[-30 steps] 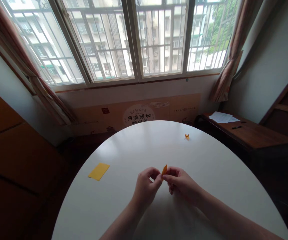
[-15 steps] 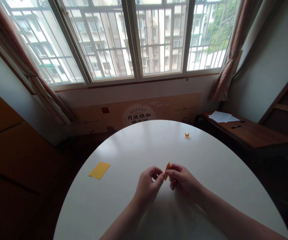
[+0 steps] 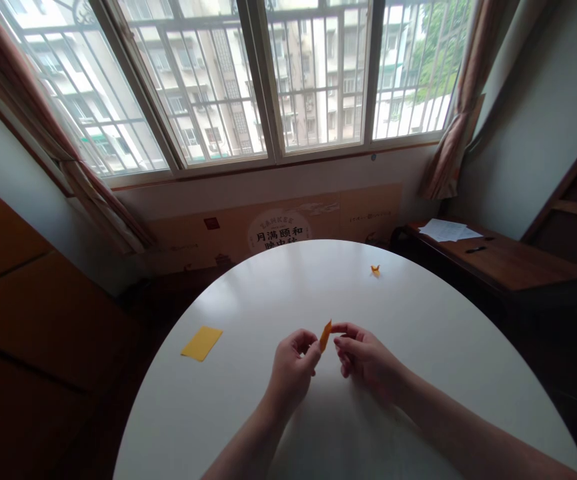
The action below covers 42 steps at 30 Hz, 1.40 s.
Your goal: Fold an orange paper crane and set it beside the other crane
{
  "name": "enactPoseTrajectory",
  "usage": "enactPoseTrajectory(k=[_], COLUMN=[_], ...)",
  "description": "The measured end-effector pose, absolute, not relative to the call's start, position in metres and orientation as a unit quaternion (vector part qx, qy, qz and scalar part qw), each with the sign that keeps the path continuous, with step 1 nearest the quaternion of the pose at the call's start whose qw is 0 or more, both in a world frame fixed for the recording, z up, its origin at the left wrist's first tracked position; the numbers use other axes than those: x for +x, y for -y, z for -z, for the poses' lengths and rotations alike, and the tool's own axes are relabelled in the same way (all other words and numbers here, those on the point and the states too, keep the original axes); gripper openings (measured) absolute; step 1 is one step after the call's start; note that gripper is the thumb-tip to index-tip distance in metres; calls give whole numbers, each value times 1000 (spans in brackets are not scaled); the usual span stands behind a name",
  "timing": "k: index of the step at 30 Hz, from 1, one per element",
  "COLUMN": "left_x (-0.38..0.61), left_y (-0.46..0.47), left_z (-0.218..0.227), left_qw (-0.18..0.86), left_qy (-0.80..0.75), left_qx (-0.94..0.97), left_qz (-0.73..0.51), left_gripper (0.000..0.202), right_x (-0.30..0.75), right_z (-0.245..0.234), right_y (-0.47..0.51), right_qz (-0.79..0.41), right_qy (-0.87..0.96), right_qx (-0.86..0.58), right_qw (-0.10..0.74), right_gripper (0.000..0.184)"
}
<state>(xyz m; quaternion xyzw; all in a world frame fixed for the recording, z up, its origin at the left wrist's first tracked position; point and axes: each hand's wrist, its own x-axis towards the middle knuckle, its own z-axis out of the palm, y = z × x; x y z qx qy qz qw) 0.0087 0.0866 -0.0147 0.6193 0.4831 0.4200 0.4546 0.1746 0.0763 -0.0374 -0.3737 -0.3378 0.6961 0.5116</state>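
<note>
Two hands (image 3: pixel 293 367) (image 3: pixel 368 360), pointed, folded orange paper (image 3: pixel 325 337), glossy white table (image 3: pixel 248 297)

Daylight through a barred window (image 3: pixel 262 80)

Window wide, in several panels, across the top. Metal bars (image 3: pixel 340 67) outside; beyond them, a pale apartment building (image 3: pixel 221 80), with a green tree (image 3: pixel 441 50) at right. Pinkish left curtain (image 3: pixel 43 120) and right curtain (image 3: pixel 461 120), both gathered. Below the window, a tan printed panel (image 3: pixel 373 200) with dark Chinese characters. Round white table (image 3: pixel 193 427) in the foreground, soft glare toward its far edge. Brown cabinet (image 3: pixel 13 320) at left. At right, low wooden bench (image 3: pixel 533 263), grey-white wall (image 3: pixel 543 100) behind. Floor (image 3: pixel 128 320) dark, detail lost in shadow.
</note>
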Motion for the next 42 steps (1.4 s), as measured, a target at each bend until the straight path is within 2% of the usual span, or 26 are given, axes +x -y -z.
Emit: enactPoseTrajectory(k=[2,7,17,29,42], left_x=[8,4,2,4,5], left_y=[-86,-81,-71,-68,-69], left_z=[13,7,-7,-9,-6], left_qw=[395,199,-12,-15,-22], left_qy=[-500,-506,-434,-415,-420], left_qx=[647,738,827,846,836], left_qz=[-419,-401,-356,-335,-352], left_gripper=[16,10,13,13,14], right_x=[174,173,177,177,179], right_z=[36,32,29,27,24], right_y=[-76,-74,-69,-69,-68], right_qz=[-695,-674,-666,-633,-615], right_qy=[337,382,429,460,429], right_qx=[-367,-375,-378,-411,-431], right_qw=[519,508,480,469,502], right_gripper=[32,37,33,34,31])
